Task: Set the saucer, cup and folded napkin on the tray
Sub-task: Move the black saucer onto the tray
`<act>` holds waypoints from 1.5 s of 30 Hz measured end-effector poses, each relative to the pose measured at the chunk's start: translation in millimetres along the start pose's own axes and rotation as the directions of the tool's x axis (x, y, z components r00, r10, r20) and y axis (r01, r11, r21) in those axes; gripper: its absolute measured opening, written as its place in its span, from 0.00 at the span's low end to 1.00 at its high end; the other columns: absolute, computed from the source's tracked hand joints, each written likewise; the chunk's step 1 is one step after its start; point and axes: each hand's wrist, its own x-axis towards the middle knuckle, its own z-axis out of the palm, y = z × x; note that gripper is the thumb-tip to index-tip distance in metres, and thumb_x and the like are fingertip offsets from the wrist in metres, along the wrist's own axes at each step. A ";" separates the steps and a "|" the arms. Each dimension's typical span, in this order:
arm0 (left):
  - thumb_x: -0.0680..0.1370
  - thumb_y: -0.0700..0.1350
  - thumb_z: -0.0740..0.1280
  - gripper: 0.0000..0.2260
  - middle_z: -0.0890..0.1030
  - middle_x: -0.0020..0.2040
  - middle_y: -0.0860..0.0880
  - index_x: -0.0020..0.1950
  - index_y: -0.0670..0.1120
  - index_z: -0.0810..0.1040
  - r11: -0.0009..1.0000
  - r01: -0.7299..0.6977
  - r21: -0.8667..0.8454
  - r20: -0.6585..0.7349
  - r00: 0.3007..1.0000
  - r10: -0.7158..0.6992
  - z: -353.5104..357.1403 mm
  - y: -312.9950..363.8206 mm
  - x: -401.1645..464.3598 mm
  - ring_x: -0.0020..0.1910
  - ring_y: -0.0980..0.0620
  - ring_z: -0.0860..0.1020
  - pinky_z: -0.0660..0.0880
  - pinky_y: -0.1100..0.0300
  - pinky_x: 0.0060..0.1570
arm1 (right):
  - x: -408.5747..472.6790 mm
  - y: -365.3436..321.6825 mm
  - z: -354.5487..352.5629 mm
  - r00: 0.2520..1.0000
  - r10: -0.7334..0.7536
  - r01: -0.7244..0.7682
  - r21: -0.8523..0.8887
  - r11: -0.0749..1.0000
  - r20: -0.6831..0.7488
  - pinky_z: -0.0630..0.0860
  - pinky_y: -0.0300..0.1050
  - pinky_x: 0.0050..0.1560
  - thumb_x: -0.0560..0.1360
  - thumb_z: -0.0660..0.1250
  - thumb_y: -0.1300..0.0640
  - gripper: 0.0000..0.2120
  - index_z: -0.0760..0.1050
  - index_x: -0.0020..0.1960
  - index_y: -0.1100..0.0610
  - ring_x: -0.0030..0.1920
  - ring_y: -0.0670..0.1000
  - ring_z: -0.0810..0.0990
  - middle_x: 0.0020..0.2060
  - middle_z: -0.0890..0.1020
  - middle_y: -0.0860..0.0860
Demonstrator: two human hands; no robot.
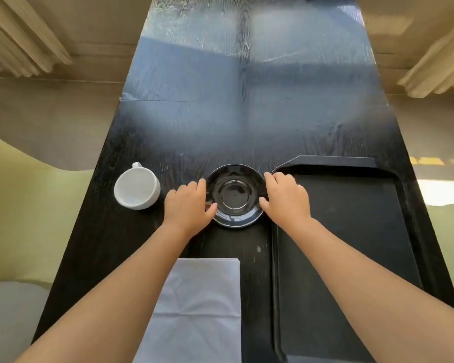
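Observation:
A glossy black saucer (235, 196) rests on the dark table just left of the black tray (351, 231). My left hand (188, 205) touches its left rim and my right hand (286, 197) touches its right rim, fingers curled around the edges. The saucer looks flat on the table. A white cup (136, 189) lies tilted with its mouth toward me at the left, handle pointing away. A folded white napkin (197, 310) lies near the front edge, between my forearms. Nothing sits on the tray.
The dark wooden table (247, 113) stretches far ahead. Pale green chairs (24, 205) flank the left side, and cream curtains (24, 35) hang at both upper corners.

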 end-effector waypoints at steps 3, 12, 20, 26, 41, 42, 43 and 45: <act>0.74 0.59 0.63 0.27 0.80 0.54 0.46 0.67 0.44 0.68 0.999 0.035 -0.004 0.017 0.999 -0.035 10.0 -2.4 0.9 0.49 0.46 0.80 0.76 0.54 0.43 | 0.5 1.7 5.9 1.000 0.005 -0.005 0.009 1.000 0.005 0.68 0.46 0.38 0.73 0.66 0.52 0.15 0.70 0.54 0.59 0.48 0.56 0.74 0.49 0.77 0.55; 0.77 0.47 0.64 0.25 0.76 0.62 0.43 0.72 0.45 0.62 0.881 0.308 -0.360 0.177 0.949 -0.260 21.0 13.2 -4.9 0.56 0.44 0.78 0.77 0.51 0.49 | -2.4 -5.3 16.4 0.992 0.085 -0.113 0.354 0.928 0.095 0.70 0.45 0.45 0.75 0.64 0.63 0.13 0.68 0.58 0.63 0.48 0.57 0.74 0.54 0.72 0.60; 0.76 0.35 0.63 0.20 0.79 0.38 0.52 0.64 0.52 0.71 0.453 0.339 -0.824 0.200 0.923 -0.328 23.0 19.9 -21.7 0.40 0.52 0.80 0.80 0.62 0.32 | -17.6 -10.4 22.8 0.959 0.259 -0.276 0.563 0.779 0.113 0.67 0.42 0.49 0.73 0.62 0.69 0.26 0.62 0.70 0.62 0.56 0.58 0.72 0.58 0.71 0.60; 0.76 0.35 0.63 0.23 0.80 0.40 0.46 0.68 0.54 0.68 0.400 0.280 -0.873 0.163 0.939 -0.303 5.3 50.5 -15.1 0.42 0.50 0.80 0.80 0.64 0.34 | -30.2 9.5 1.7 0.917 0.395 -0.313 0.721 0.618 0.059 0.69 0.41 0.46 0.72 0.59 0.72 0.26 0.66 0.68 0.58 0.44 0.50 0.71 0.57 0.69 0.55; 0.75 0.31 0.61 0.15 0.76 0.44 0.45 0.58 0.44 0.78 0.514 0.283 -0.810 0.205 0.957 -0.204 16.3 169.5 1.4 0.41 0.45 0.81 0.79 0.66 0.30 | -67.0 141.5 7.6 0.839 0.524 -0.440 0.751 0.492 0.148 0.74 0.45 0.53 0.70 0.65 0.72 0.24 0.71 0.63 0.56 0.48 0.51 0.76 0.57 0.75 0.59; 0.75 0.30 0.60 0.15 0.77 0.43 0.42 0.57 0.43 0.78 0.535 0.280 -0.797 0.203 0.959 -0.200 18.2 172.1 1.4 0.41 0.44 0.81 0.80 0.64 0.31 | -68.4 144.0 10.0 0.834 0.530 -0.443 0.756 0.481 0.151 0.74 0.44 0.52 0.70 0.65 0.72 0.24 0.71 0.63 0.56 0.47 0.51 0.76 0.57 0.75 0.59; 0.75 0.30 0.60 0.14 0.78 0.44 0.39 0.56 0.42 0.78 0.555 0.280 -0.784 0.201 0.959 -0.200 19.6 174.1 1.3 0.42 0.44 0.80 0.81 0.61 0.33 | -69.3 145.4 11.9 0.832 0.534 -0.444 0.762 0.472 0.154 0.74 0.43 0.50 0.70 0.65 0.72 0.24 0.71 0.62 0.55 0.45 0.49 0.75 0.57 0.74 0.59; 0.75 0.30 0.60 0.14 0.77 0.45 0.37 0.55 0.43 0.78 0.580 0.288 -0.762 0.203 0.957 -0.208 22.0 176.1 1.6 0.42 0.42 0.80 0.82 0.54 0.37 | -70.6 146.8 14.8 0.835 0.528 -0.440 0.768 0.465 0.158 0.73 0.42 0.49 0.70 0.65 0.72 0.24 0.71 0.62 0.55 0.41 0.45 0.74 0.56 0.73 0.58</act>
